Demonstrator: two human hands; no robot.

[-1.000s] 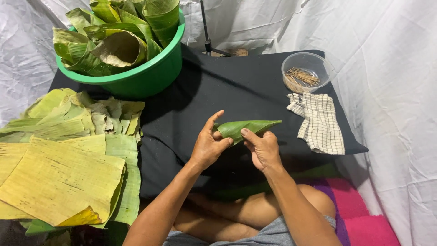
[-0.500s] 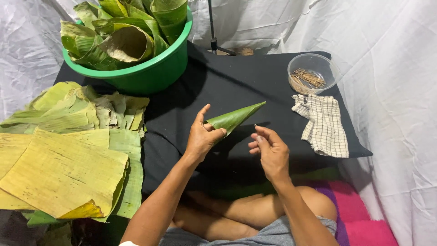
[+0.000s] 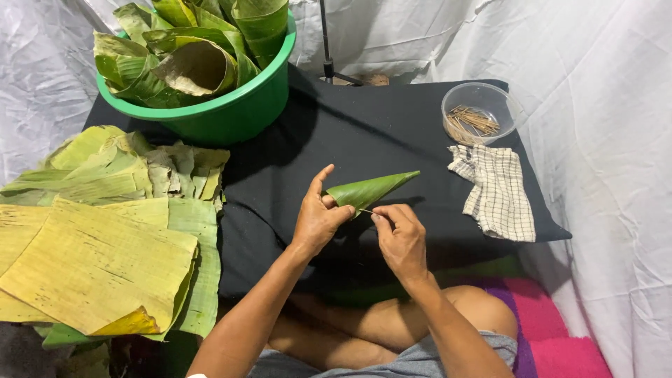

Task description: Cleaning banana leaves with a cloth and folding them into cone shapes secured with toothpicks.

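Leaf cone, rolled from a green banana leaf, lay in the air above the black counter, its point aimed to the right. At the far left a stack of flat cut leaves, yellow-green, was piled beside the counter, with a green basin of curled leaves above it at the back.

The left hand had its grip closed on the wide end of the cone, thumb and bent fingers pinching the seam, index finger raised. A second earlier both hands had cradled the cone low and level; half a second earlier the right hand had drawn away with something thin in its fingertips. At this moment the right hand was back at the seam, its grip pinched shut on a thin wooden pick whose tip touched the leaf just beside the left thumb. That suggested the rolling was finished and the pinning of the fold was in hand.

Further right sat a clear bowl of picks and, below it, a checked cloth.
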